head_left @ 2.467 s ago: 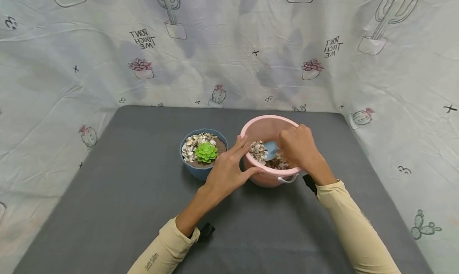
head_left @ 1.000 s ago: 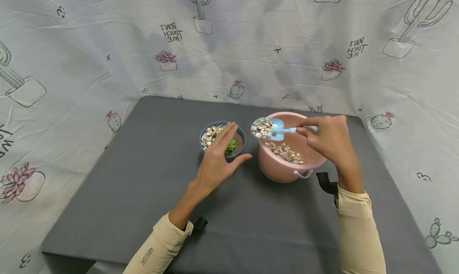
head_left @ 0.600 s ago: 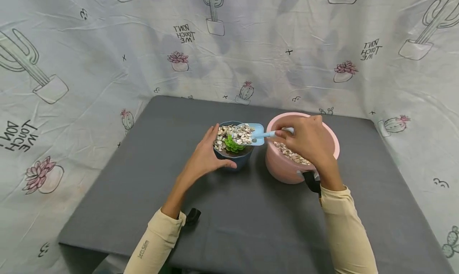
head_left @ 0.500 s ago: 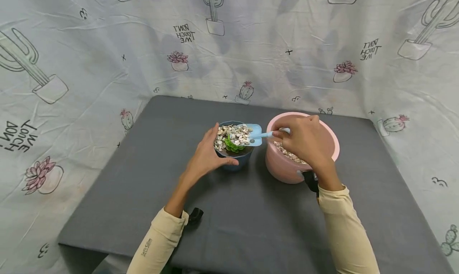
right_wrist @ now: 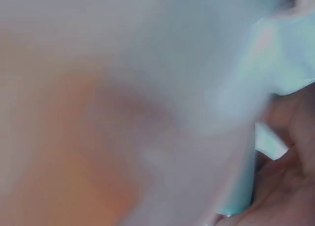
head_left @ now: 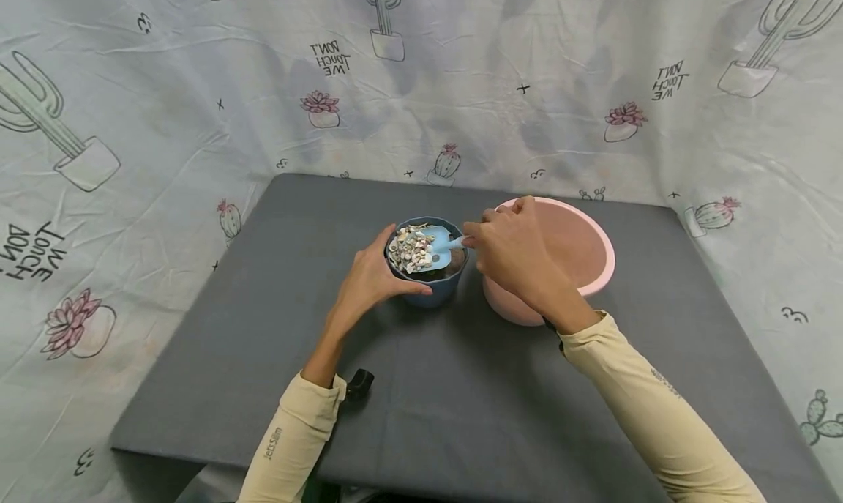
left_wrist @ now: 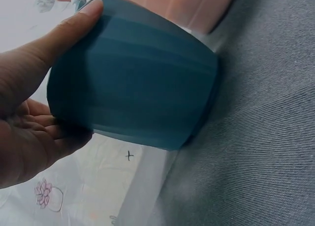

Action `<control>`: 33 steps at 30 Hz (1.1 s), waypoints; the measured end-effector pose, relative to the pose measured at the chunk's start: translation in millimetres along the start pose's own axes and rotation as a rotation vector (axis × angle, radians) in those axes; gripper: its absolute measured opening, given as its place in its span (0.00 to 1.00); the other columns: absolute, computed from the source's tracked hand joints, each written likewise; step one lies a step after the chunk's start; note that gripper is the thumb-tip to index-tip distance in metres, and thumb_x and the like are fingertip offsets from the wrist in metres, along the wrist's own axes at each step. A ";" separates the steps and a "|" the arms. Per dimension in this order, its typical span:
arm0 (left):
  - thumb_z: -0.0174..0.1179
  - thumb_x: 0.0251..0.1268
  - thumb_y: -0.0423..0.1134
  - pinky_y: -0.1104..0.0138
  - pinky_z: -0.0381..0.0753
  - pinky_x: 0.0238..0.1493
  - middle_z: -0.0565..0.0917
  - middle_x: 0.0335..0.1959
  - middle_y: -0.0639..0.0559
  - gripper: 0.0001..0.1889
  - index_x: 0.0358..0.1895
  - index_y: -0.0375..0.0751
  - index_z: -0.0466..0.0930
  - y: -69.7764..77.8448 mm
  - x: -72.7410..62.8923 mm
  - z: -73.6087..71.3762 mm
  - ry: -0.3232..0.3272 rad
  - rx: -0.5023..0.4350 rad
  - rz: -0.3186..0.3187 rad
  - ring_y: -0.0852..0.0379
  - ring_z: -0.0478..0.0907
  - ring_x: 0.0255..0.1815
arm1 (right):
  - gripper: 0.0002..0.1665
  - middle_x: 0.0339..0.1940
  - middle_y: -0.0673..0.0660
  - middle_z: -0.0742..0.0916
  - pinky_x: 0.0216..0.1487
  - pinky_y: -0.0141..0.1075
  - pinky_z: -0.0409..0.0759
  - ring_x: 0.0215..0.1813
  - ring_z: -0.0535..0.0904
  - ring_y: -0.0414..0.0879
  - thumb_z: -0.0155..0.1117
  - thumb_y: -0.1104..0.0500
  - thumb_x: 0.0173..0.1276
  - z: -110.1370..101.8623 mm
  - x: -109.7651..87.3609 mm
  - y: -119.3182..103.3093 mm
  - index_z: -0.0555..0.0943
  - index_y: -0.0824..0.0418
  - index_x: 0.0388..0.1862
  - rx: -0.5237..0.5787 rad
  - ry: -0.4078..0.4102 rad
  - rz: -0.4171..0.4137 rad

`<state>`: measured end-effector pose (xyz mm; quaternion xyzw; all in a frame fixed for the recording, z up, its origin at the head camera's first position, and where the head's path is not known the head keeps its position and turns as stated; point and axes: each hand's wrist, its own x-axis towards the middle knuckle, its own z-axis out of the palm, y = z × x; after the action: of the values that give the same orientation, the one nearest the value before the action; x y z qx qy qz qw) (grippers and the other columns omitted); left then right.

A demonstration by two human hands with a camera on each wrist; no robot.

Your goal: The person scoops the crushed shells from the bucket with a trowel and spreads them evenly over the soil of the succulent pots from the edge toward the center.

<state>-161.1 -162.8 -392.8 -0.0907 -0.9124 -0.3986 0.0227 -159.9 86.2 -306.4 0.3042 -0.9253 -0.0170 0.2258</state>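
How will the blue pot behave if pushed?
The blue pot is likely heavy for its size, given the shells and brown fill inside. Pushed high up, it might tip, since it narrows downward. It looks smooth, so it may be slippery.

The right grip (head_left: 512, 250) hides most of the scoop's handle (head_left: 456, 243); toward the counter's (head_left: 250, 327) far edge, the pink bucket's (head_left: 506, 302) floor is hidden. The right wrist view is mostly blurred.
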 end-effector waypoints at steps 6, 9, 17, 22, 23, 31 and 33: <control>0.87 0.35 0.60 0.42 0.80 0.66 0.78 0.72 0.36 0.67 0.82 0.43 0.60 -4.0 2.1 -1.0 -0.014 0.022 0.035 0.37 0.78 0.70 | 0.03 0.25 0.56 0.83 0.46 0.52 0.63 0.31 0.75 0.53 0.71 0.55 0.72 -2.5 -2.4 2.2 0.90 0.51 0.38 -0.061 0.041 -0.079; 0.88 0.34 0.59 0.41 0.80 0.65 0.79 0.71 0.36 0.66 0.82 0.45 0.62 -5.5 3.5 -3.5 -0.011 0.031 0.045 0.36 0.79 0.69 | 0.04 0.26 0.56 0.83 0.50 0.54 0.68 0.33 0.77 0.54 0.74 0.54 0.68 -5.1 -3.6 4.6 0.91 0.51 0.40 -0.074 0.061 -0.124; 0.89 0.32 0.58 0.43 0.81 0.64 0.80 0.68 0.34 0.65 0.80 0.45 0.65 -10.8 10.7 -9.9 -0.035 0.051 0.100 0.37 0.81 0.66 | 0.08 0.32 0.56 0.86 0.54 0.58 0.69 0.39 0.79 0.55 0.77 0.57 0.65 -9.3 -6.8 10.5 0.91 0.52 0.43 -0.067 0.119 -0.184; 0.89 0.32 0.55 0.43 0.81 0.64 0.81 0.68 0.37 0.63 0.80 0.48 0.66 -14.8 16.4 -15.3 -0.085 0.034 0.143 0.39 0.81 0.66 | 0.13 0.38 0.54 0.87 0.58 0.59 0.69 0.43 0.79 0.54 0.78 0.63 0.62 -15.2 -5.9 11.6 0.91 0.51 0.44 -0.084 0.169 -0.238; 0.89 0.32 0.54 0.44 0.81 0.64 0.81 0.68 0.37 0.63 0.80 0.49 0.66 -16.0 17.7 -16.4 -0.095 0.039 0.151 0.39 0.81 0.66 | 0.14 0.38 0.54 0.88 0.59 0.59 0.68 0.43 0.79 0.53 0.78 0.65 0.61 -16.6 -5.8 11.5 0.92 0.51 0.45 -0.091 0.170 -0.252; 0.89 0.35 0.52 0.42 0.77 0.69 0.78 0.72 0.37 0.62 0.81 0.50 0.64 -25.5 29.6 -26.7 -0.195 0.029 0.226 0.39 0.78 0.71 | 0.19 0.42 0.53 0.89 0.62 0.57 0.67 0.48 0.80 0.52 0.76 0.71 0.59 -24.3 -9.9 15.2 0.92 0.51 0.46 -0.130 0.231 -0.302; 0.89 0.36 0.50 0.42 0.75 0.71 0.76 0.74 0.38 0.62 0.81 0.50 0.64 -29.9 33.3 -29.8 -0.228 0.010 0.241 0.39 0.75 0.74 | 0.18 0.42 0.52 0.89 0.61 0.56 0.67 0.48 0.81 0.52 0.74 0.71 0.62 -23.7 -10.8 16.5 0.92 0.52 0.45 -0.128 0.272 -0.329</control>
<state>-200.3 -199.7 -390.4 -0.2442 -0.8935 -0.3754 -0.0328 -151.2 108.3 -286.8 0.4355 -0.8212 -0.0712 0.3618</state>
